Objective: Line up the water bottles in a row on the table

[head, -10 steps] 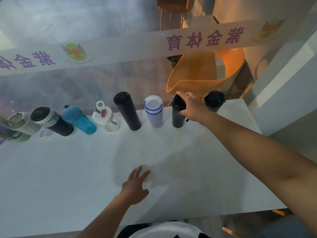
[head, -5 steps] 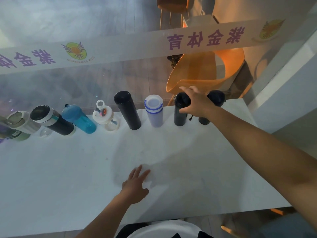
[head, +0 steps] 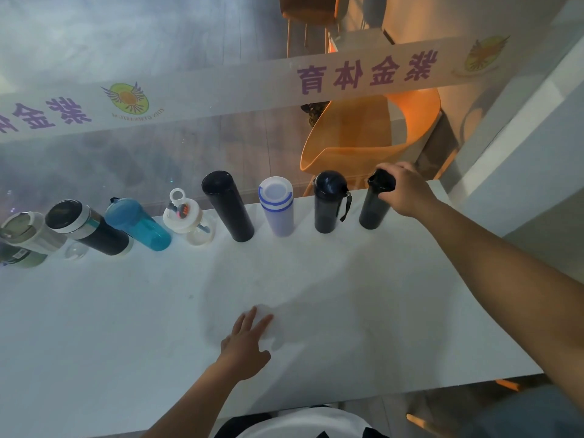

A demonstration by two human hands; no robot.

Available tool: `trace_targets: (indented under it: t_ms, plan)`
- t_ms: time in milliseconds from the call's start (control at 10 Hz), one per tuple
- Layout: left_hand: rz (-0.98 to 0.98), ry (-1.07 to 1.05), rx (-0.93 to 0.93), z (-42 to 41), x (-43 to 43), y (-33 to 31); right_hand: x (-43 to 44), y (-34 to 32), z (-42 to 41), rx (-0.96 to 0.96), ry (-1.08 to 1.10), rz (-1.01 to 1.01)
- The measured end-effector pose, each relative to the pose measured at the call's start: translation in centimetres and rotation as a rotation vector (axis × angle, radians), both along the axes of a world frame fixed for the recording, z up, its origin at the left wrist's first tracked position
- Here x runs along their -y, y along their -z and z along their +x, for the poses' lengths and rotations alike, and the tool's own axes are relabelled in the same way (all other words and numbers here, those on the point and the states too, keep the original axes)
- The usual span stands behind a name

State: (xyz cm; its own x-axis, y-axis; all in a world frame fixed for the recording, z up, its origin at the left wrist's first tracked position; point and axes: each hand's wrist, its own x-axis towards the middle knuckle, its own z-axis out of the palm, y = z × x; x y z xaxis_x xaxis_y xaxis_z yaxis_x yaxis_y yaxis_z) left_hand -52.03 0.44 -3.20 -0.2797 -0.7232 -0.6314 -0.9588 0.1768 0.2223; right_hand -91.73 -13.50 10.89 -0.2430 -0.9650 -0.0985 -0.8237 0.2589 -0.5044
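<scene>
Several water bottles stand in a row along the far edge of the white table. From the right: a dark bottle with my right hand shut on its cap, a dark strap bottle, a white bottle with blue rings, a tall black flask, a small clear bottle with a white lid, a blue bottle, a black and silver flask and a grey-lidded bottle. My left hand lies flat on the table, fingers apart.
A glass wall with a frosted printed band rises right behind the row. Beyond it stands an orange chair. A white wall closes the right side. The table's right end lies just past the last bottle.
My right hand has let go of the dark strap bottle and moved right onto the cap of the last dark bottle. My left hand has stayed flat on the table.
</scene>
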Motion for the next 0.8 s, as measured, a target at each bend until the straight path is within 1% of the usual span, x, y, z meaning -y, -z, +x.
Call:
trace_targets:
  t_ms: [300,600,700,800]
  plan:
    - [0.006,-0.002,0.012,-0.2,0.0,-0.2,0.1,0.1,1.1,-0.002,-0.001,-0.039]
    - [0.027,-0.028,-0.014,-0.3,0.2,-0.7,-0.7,-0.3,1.3,-0.020,-0.010,-0.015]
    - [0.054,-0.097,-0.042,-0.2,0.2,-1.0,-1.7,-0.8,2.1,-0.129,-0.010,-0.054]
    - [0.046,-0.134,-0.039,0.0,0.1,-1.2,-3.2,-0.6,3.3,-0.187,-0.010,-0.163]
